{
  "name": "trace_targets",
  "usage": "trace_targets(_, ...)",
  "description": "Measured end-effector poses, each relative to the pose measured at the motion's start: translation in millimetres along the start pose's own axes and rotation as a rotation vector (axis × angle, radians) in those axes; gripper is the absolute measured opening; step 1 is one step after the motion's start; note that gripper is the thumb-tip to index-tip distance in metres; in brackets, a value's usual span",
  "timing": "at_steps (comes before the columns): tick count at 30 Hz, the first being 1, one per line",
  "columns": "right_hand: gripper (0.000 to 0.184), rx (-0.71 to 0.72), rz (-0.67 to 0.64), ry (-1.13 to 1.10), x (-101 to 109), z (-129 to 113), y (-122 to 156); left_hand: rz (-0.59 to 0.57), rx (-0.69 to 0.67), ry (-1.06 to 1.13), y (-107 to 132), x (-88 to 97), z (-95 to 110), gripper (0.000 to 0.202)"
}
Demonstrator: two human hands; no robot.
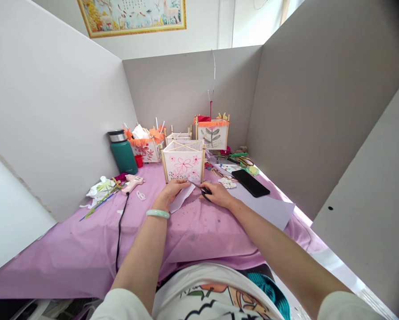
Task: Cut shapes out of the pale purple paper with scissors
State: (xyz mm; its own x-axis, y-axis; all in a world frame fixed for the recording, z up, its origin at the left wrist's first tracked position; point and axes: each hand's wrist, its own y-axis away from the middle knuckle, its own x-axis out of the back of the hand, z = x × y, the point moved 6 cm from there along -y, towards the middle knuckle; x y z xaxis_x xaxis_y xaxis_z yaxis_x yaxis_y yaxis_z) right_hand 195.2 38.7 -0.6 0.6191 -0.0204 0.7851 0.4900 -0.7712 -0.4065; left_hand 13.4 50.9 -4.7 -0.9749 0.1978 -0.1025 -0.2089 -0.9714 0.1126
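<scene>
My left hand (172, 190), with a pale green bangle on its wrist, is closed on a strip of pale lilac paper (182, 198) held over the purple cloth. My right hand (217, 194) grips dark-handled scissors (202, 190) whose blades point left into the paper's top edge. Just beyond both hands stands a square paper lantern (183, 162) with a wooden stick frame and pink flowers drawn on its front.
A green flask (123, 152), a pink glue gun (133, 182) with a black cord, paper scraps and sticks lie at left. More lanterns (214, 132) stand at the back. A black phone (250, 182) and a lilac sheet (269, 208) lie at right. Grey partition walls enclose the table.
</scene>
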Motion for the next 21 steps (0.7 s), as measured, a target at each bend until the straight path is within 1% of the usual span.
trace_targets(5,0.036,-0.017,0.016,0.023,1.5,0.4,-0.1,-0.015,0.023,0.0,4.0,-2.7,1.1,0.014)
trace_targets(9,0.039,-0.033,0.015,-0.005,3.7,-1.2,0.7,0.004,-0.02,0.036,3.3,-1.4,4.8,0.012)
trace_targets(15,0.038,-0.054,-0.004,-0.007,4.5,-2.7,1.0,0.078,-0.079,0.111,-4.5,8.5,3.1,0.009)
trace_targets(21,0.04,-0.052,-0.008,-0.009,3.3,-1.6,0.5,0.068,-0.081,0.122,-5.8,8.2,2.5,0.01)
